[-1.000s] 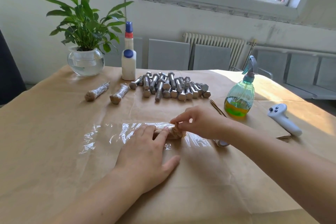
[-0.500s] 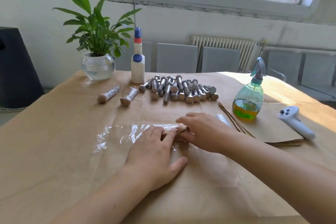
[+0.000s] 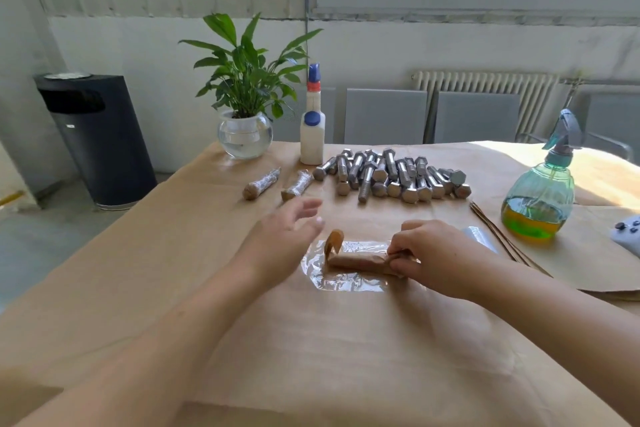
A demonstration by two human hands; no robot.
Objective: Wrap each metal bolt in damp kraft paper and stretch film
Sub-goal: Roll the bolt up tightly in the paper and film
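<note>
Kraft-wrapped bolt (image 3: pixel 358 262) — one item, lying lengthwise on a sheet of stretch film (image 3: pixel 341 282) spread on the paper-covered desk (image 3: pixel 145 274), near the middle and in front of you. Paper: damp by the task, so judge it soft and easy to tear; its left end curls up loose and unsealed. Core: steel, probably heavy for its size and stiff, and round enough to roll if let go. Film: thin, glossy, clingy — likely to bunch or stick to itself if lifted by one corner. Your right hand (image 3: pixel 431 258) pinches the bolt's right end between curled fingers and thumb; your left hand (image 3: pixel 287 236) hovers above the desk just left of the film, fingers spread and relaxed, holding nothing. Suggested hold: press on the shank through the paper, not on the loose curl. Stock: a heap of bare bolts (image 3: pixel 391 177) farther back; two finished wrapped bolts (image 3: pixel 280 184) to its left.
</note>
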